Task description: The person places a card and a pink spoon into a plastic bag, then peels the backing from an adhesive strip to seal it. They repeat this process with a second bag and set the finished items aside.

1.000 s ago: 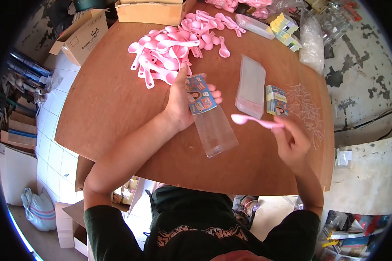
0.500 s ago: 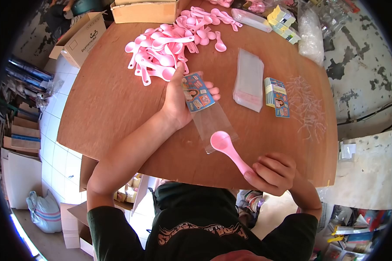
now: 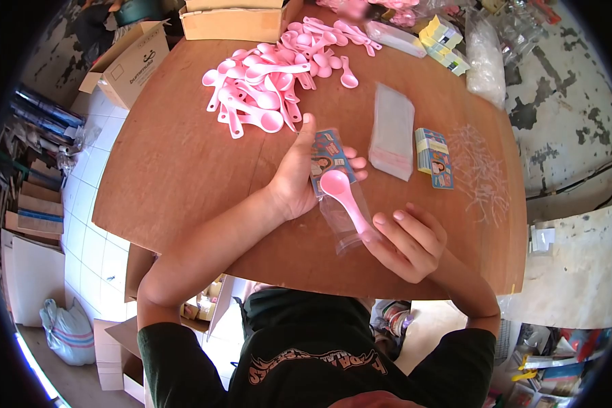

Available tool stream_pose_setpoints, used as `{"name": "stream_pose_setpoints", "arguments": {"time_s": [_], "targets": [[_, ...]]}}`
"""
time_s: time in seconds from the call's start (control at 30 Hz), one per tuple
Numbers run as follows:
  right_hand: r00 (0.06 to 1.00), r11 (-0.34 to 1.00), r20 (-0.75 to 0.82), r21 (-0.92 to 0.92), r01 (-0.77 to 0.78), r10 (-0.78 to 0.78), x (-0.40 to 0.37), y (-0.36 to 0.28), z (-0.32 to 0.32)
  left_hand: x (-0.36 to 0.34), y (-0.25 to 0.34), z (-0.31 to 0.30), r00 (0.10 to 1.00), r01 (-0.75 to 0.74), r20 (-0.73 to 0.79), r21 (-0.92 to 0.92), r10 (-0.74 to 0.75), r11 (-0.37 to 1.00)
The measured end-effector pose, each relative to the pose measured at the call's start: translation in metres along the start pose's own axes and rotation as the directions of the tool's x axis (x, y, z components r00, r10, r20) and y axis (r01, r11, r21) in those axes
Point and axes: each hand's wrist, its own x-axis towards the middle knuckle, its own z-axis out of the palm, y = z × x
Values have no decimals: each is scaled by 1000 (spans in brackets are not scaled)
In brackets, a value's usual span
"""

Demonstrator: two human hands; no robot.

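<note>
My left hand (image 3: 300, 173), palm up, holds a clear plastic bag (image 3: 340, 228) with a blue printed card (image 3: 328, 153) at its top. A pink spoon (image 3: 347, 200) lies over the bag and the card's lower edge, its bowl toward the card. My right hand (image 3: 411, 245) pinches the end of the spoon's handle between thumb and fingers, the other fingers curled loosely. Beyond my left hand lies a heap of pink spoons (image 3: 265, 78). Whether the bowl is inside the bag or above it, I cannot tell.
On the wooden table (image 3: 163, 163) lie a stack of clear bags (image 3: 392, 132), a banded stack of cards (image 3: 433, 153) and a tangle of thin clear strips (image 3: 479, 173). A cardboard box (image 3: 232, 24) stands at the far edge. Another box (image 3: 130, 64) is at the left.
My right hand has brought the spoon up and left, so its bowl now overlaps the card's lower edge. My left hand, with bag and card, has shifted right and slightly down.
</note>
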Motion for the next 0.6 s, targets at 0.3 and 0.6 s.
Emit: {"name": "stream_pose_setpoints", "arguments": {"time_s": [0.3, 0.6], "targets": [[947, 872, 78, 373, -318, 312, 24, 14, -8, -4, 2, 4, 998, 56, -29, 101, -53, 993], [755, 698, 286, 290, -655, 590, 58, 69, -24, -2, -3, 3, 986, -95, -87, 422, 145, 902]]}}
